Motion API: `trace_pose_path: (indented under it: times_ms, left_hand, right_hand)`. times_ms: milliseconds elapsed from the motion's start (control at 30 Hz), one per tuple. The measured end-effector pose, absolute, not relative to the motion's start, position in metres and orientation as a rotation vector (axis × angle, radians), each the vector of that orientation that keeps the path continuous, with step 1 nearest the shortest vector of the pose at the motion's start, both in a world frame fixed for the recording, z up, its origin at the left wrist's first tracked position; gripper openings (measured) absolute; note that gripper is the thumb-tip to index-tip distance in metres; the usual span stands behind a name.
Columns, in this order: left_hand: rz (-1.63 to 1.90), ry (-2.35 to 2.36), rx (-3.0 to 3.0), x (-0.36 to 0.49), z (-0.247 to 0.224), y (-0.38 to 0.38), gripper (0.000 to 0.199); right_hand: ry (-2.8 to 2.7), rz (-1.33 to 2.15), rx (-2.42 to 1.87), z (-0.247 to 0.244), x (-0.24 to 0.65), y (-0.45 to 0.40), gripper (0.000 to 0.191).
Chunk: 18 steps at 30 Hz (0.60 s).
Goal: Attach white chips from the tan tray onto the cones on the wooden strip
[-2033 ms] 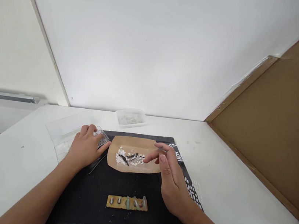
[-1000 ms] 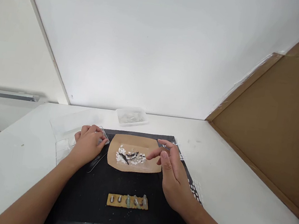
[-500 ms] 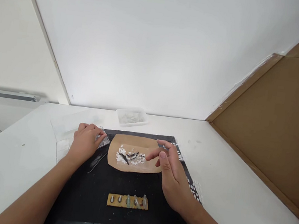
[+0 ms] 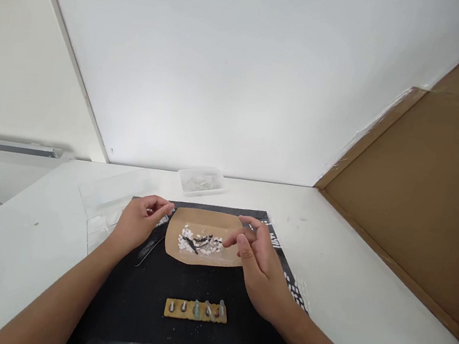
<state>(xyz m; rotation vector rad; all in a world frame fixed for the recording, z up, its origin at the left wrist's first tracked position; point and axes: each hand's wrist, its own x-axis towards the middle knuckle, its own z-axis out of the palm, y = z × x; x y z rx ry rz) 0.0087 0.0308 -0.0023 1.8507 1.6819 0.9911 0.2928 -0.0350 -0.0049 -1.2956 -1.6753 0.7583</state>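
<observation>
My left hand [image 4: 134, 228] is above the near end of a small clear box [image 4: 164, 221]. Its thumb and index finger are pinched at the tray's left edge, and anything between them is too small to make out. My right hand [image 4: 265, 271] hovers over the right end of a tan paper tray [image 4: 223, 258], fingers bent and apart, with nothing visible in them. White chips [image 4: 185, 245] and twisted black strands [image 4: 190, 243] lie in the tray. Nearer me is a yellow strip [image 4: 187, 315] with several upright pegs; translucent, nail-shaped pieces [image 4: 197, 310] stand on some.
Tray and strip rest on a black mat [image 4: 143, 302] with white marks along its right edge. A thin tool [image 4: 149, 252] lies left of the tray. Behind is a clear plastic tub [image 4: 201, 184] of pale pieces. Clear sheets [image 4: 109, 192] lie left; cardboard [image 4: 412, 209] stands right.
My left hand has lifted off the small clear box and moved right, its pinched fingertips now at the tray's edge. My right hand has shifted only slightly to the left.
</observation>
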Motion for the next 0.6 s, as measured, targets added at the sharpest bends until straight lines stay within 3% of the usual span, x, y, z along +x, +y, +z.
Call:
trace_pose_path:
  times_ms: [267,600]
  left_hand:
    - [1.175,1.284,1.497,0.046,-0.001,0.003,0.031]
    - [1.016,1.001,1.362,0.069,0.005,-0.021,0.024]
  right_hand:
    - [-1.893,0.593,-1.256,0.001,0.287,-0.033,0.017]
    - [-1.779,0.796,-1.042,0.000,0.282,-0.041,0.020]
